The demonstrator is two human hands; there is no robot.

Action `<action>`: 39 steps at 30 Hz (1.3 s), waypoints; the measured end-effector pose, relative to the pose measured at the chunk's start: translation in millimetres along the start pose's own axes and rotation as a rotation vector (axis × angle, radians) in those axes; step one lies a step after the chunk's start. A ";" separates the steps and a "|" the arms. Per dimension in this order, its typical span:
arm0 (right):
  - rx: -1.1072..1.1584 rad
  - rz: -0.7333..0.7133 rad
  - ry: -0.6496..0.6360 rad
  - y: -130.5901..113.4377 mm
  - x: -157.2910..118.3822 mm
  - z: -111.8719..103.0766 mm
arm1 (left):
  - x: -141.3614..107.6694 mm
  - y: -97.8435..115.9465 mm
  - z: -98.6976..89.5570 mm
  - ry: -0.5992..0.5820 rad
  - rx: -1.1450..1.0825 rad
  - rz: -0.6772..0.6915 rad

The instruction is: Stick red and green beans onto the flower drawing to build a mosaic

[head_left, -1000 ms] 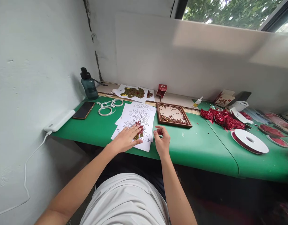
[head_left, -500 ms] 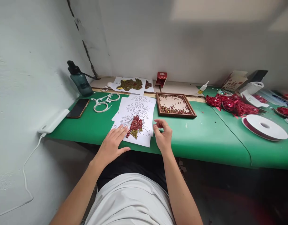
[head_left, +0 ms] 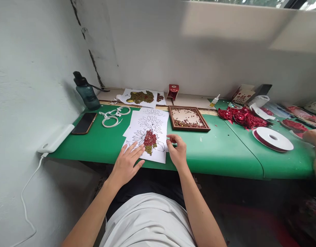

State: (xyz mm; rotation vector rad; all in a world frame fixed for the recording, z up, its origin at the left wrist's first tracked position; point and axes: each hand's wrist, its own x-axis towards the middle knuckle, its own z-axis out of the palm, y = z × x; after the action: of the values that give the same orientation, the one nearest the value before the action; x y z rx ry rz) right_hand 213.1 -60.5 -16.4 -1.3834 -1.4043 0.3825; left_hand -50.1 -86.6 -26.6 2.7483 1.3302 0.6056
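Note:
A white paper (head_left: 158, 157) with flower outlines lies before me, atop other sheets. Red beans (head_left: 149, 138) and green beans (head_left: 148, 150) cover part of the lowest flower. My left hand (head_left: 127, 162) rests palm down, open, across the sheet's lower left, its fingertips beside the beans. At the right edge of the paper is my right hand (head_left: 177, 149), thumb and forefinger curled together; whatever they may hold is too small to make out. Beyond it sits a brown-framed tray (head_left: 208, 129) with loose reddish beans (head_left: 187, 123).
To the left are a phone (head_left: 84, 123), coiled white cables (head_left: 110, 121), a water bottle (head_left: 87, 94) and a white power strip (head_left: 56, 138). A bean picture (head_left: 141, 97) and a glue bottle (head_left: 214, 101) lie behind. Rightward are a ribbon spool (head_left: 273, 138), red flowers (head_left: 247, 117) and another person's hand (head_left: 314, 137).
My left hand has shifted slightly right with its fingers spread wider, over the lower left bean stripe. My right hand keeps its curl by the paper. Another person's hand has appeared at far right.

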 end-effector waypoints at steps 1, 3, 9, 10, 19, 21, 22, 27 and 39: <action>-0.008 -0.002 -0.004 -0.3 0.0 0.1 | 0.2 0.4 0.1 0.007 0.002 -0.006; -0.024 -0.004 -0.013 -1.0 0.1 0.3 | 0.3 1.4 0.7 0.024 0.002 -0.016; -0.077 -0.009 -0.020 -2.5 -0.1 1.9 | 2.8 3.2 -1.5 0.035 0.008 -0.005; -0.084 -0.011 -0.025 -2.5 -0.2 2.3 | 4.6 2.5 -3.0 0.029 0.003 -0.001; -0.143 -0.044 -0.022 -1.0 -0.9 3.9 | 30.1 -7.6 -8.9 0.034 -0.077 0.022; -0.142 -0.048 -0.029 -1.1 -0.2 4.0 | 36.3 -7.0 -8.1 0.030 -0.102 0.018; -0.135 -0.044 -0.030 -1.3 0.2 4.3 | 39.7 -6.7 -7.9 0.023 -0.117 0.025; 0.024 0.106 -0.066 1.6 2.2 1.8 | 60.2 -10.2 -12.2 -0.002 -0.214 0.065; -0.503 0.217 -0.131 90.5 185.9 -84.6 | 82.6 -37.3 8.9 -0.060 -0.250 -0.025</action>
State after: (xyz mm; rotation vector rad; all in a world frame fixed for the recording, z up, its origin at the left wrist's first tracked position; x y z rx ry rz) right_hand 375.8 87.0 24.5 -1.9603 -1.5245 0.2711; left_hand -28.7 1.1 -14.5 2.5260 1.1854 0.6340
